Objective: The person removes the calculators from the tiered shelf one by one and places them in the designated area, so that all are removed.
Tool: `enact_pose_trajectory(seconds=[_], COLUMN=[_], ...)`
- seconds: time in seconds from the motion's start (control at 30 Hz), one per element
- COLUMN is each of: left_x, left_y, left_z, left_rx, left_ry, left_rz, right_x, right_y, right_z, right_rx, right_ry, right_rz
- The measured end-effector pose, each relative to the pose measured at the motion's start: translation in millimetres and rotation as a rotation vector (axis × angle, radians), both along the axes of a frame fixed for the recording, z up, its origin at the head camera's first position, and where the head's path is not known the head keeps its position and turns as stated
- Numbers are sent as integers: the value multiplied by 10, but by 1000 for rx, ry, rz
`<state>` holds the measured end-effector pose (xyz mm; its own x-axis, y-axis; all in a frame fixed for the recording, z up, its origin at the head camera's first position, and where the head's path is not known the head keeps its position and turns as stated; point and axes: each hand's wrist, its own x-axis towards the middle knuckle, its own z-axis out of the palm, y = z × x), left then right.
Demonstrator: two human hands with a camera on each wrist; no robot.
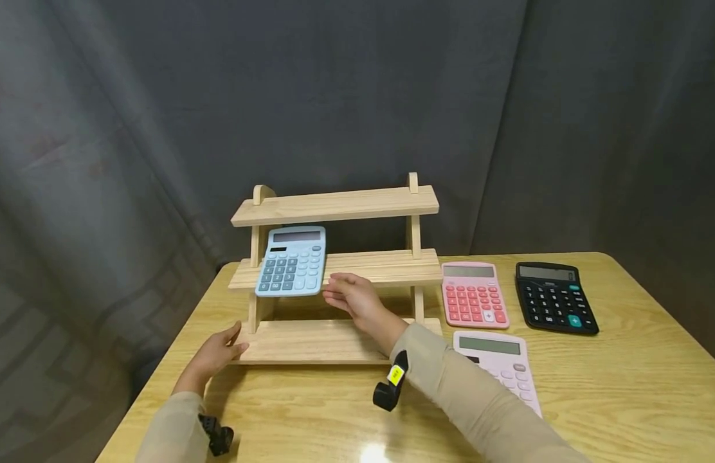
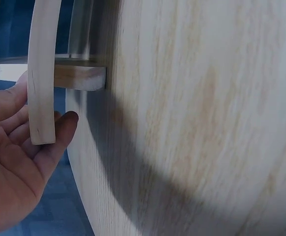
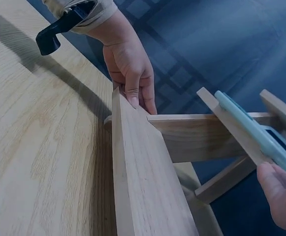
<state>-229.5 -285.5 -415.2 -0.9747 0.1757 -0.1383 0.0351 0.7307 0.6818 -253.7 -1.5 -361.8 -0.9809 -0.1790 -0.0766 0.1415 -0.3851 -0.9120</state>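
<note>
A light blue calculator leans back on the middle board of a three-tier wooden display rack, toward its left end. My right hand is at the calculator's lower right edge with fingers extended. In the right wrist view, the fingertips sit right by the calculator and the board under it. My left hand grips the left end of the rack's bottom board. The left wrist view shows thumb and fingers on either side of that board.
Right of the rack lie a pink calculator, a black calculator and a pale pink calculator, the last partly hidden by my right sleeve. They lie on a wooden table. A dark grey curtain hangs behind.
</note>
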Motion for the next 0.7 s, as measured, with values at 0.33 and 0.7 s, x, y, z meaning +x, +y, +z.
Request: enact_pose_trajectory(seconds=[0.33,0.7], left_x=[20,8], left_y=[-14,-1], left_z=[12,-6], left_rx=[-5,11], left_ry=[3,6], left_rz=[2,7], right_x=[-64,-65], right_y=[-223,-379], right_z=[-22,-9], right_rx=[58,46], right_ry=[-33,-98], right_rz=[-55,-181])
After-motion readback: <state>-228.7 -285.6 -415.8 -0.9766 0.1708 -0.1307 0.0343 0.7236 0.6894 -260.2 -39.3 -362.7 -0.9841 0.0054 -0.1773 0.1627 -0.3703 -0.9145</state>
